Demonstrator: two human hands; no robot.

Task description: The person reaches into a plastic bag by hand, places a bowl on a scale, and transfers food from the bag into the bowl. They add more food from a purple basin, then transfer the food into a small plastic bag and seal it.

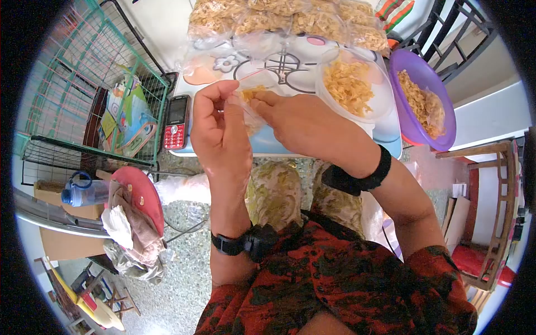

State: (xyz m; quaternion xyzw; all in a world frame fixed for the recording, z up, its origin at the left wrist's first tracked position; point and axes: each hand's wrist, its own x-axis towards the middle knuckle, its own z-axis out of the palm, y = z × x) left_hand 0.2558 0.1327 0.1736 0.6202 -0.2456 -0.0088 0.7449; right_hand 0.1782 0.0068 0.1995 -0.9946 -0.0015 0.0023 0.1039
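Note:
Over the near edge of the small table (192, 138), my left hand (222, 120) pinches the top of a clear plastic bag (252, 116), its thumb and fingers closed. A thin red strip sticks out above these fingers. My right hand (307, 124) touches the same bag from the other side, with fingertips bent at its opening. Yellowish flakes (252, 93) show between the two hands. To the right of my right hand, a clear round tub (365, 114) holds more yellowish flakes (349, 85).
Filled clear bags (268, 22) lie in rows along the table's far side. A red phone (176, 125) lies at its left edge, beside a green wire rack (106, 148). A purple basin (410, 64) of flakes stands at the right. A red stool (149, 192) bears cloths.

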